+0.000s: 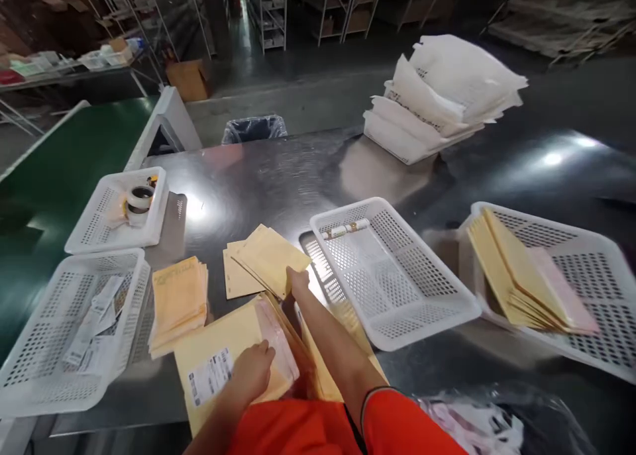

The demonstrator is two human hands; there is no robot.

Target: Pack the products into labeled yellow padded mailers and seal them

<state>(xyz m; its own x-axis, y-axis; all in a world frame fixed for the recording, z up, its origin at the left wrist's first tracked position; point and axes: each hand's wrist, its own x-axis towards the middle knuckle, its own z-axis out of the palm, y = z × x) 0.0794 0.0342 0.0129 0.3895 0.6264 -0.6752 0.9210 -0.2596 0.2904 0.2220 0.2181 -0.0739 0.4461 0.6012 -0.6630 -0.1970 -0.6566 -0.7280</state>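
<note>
My left hand (254, 370), fingers curled, is on a large yellow padded envelope (218, 346) at the table's near edge. That envelope bears a white printed label (211, 377) and a pale pinkish strip along its right side. Further forward, my right hand (297, 283) is closed on the near right corner of small yellow padded envelopes (272, 253), which fan out to the left. The undersides of its fingers are hidden. A stack of small envelopes (179, 301) lies left of both hands, and more large envelopes (318, 355) lie under my right forearm.
An open white basket (422, 309) holding a small printed roll stands to the right. Beyond it, another basket (603, 263) holds yellow envelopes. Baskets with tape rolls (82, 233) and paper labels (30, 375) stand left. White mailers (447, 91) are piled at the back.
</note>
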